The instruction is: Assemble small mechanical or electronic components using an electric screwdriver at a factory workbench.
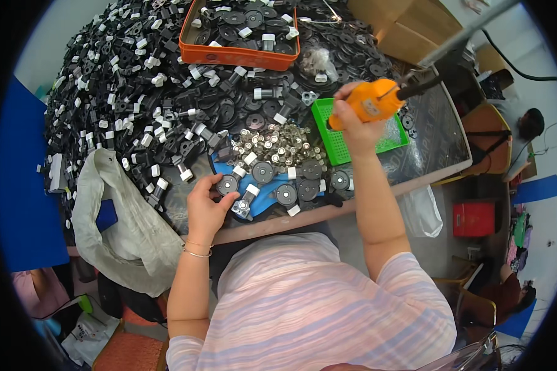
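My right hand (pixel 357 131) is wrapped round an orange electric screwdriver (pixel 372 102), held over a green perforated tray (pixel 334 148) with small shiny pieces in it. At the table's near edge, my left hand (pixel 205 204) pinches a round black disc part (pixel 228 185) between thumb and fingers. Beside it lies a black part with a white end and a metal fitting (pixel 242 207). More black discs (pixel 286 194) rest on a blue cloth (pixel 265 201). Behind them sits a heap of small silvery metal fittings (pixel 278 145).
A huge pile of black parts with white ends (pixel 136 80) covers the table's left and back. An orange box (pixel 241 57) of discs sits on it. A grey cloth (pixel 114 229) hangs over the left edge. Cardboard boxes (pixel 402 28) stand behind; other people sit at right.
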`<state>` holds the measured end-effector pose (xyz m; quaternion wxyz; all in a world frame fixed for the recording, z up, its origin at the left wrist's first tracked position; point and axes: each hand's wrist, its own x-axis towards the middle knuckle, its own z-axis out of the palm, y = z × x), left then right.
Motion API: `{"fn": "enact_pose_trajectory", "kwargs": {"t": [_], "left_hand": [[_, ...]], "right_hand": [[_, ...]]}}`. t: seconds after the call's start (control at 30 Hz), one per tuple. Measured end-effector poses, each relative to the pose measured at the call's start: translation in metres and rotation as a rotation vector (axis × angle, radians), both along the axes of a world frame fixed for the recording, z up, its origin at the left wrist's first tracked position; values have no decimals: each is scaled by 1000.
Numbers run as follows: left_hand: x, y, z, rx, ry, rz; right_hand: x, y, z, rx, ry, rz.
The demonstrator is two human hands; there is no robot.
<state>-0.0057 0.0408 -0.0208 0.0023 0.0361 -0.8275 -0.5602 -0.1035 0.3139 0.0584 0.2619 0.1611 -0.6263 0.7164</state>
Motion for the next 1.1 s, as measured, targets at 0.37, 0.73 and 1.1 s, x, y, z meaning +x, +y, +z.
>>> {"fn": "enact_pose_trajectory", "kwargs": {"t": [0.37, 0.73, 1.1], "left_hand": [[0, 1, -2, -31, 20, -4], [0, -1, -4, -49, 44, 6], [0, 0, -7, -29, 46, 15]], "right_hand": [[-6, -16, 4, -124, -1, 118], [2, 37, -7, -177, 20, 4], [-2, 38, -11, -198, 2, 11]]}}
